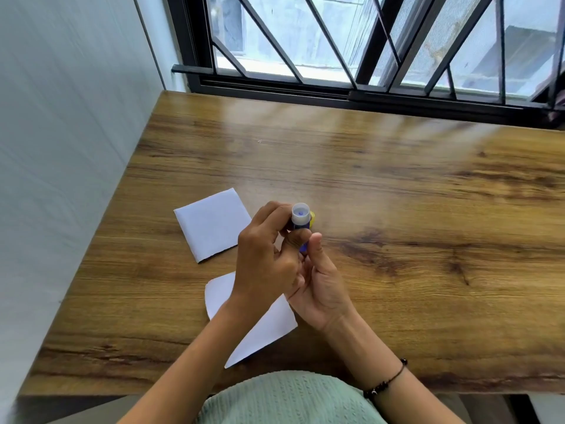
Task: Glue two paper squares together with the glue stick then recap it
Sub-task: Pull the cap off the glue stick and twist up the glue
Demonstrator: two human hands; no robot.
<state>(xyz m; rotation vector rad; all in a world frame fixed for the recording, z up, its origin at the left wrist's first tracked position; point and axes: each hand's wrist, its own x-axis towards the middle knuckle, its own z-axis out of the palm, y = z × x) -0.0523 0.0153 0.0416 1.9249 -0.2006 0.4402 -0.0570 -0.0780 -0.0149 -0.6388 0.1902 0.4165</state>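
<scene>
Both hands (293,264) clasp upright glue stick (300,220) — above paper (263,328).

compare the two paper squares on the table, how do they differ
The far paper square lies fully in view, clear of the hands; the near paper square is partly hidden under the left forearm. The far one lies flat, while the near one's left corner looks curled. Both are white and rest apart on the wooden table.

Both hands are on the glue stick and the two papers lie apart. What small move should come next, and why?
Probably lower the glue stick onto the near paper square and rub. The white tip looks exposed, the far paper square lies separate, so nothing seems glued yet.
</scene>
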